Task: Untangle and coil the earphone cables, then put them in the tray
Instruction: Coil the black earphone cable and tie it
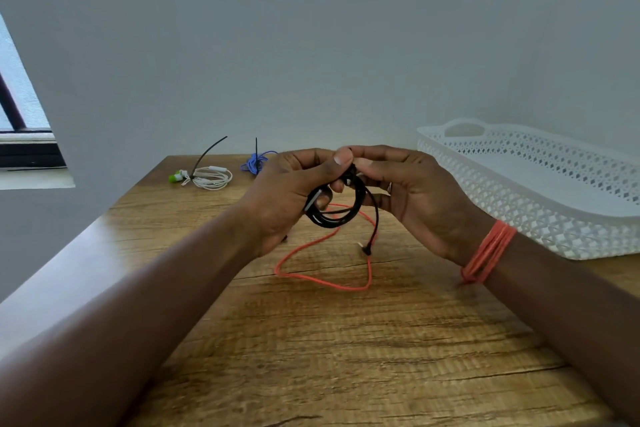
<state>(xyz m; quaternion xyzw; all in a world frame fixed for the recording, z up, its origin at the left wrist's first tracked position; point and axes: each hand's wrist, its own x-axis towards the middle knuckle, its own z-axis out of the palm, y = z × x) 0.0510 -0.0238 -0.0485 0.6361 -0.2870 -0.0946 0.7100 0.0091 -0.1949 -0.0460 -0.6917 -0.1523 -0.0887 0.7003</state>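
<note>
Both hands, left hand [289, 189] and right hand [417, 192], gripping black cable [337, 215], coiling nearly finished; orange cable [322, 276] lying loose, white cable [211, 178] and blue cable [255, 163] already bundled, tray [540, 215] waiting.

wooden table [346, 357] | white earphones [207, 178] | blue cable [255, 163] | orange cable [322, 279] | tray [540, 218]
</note>
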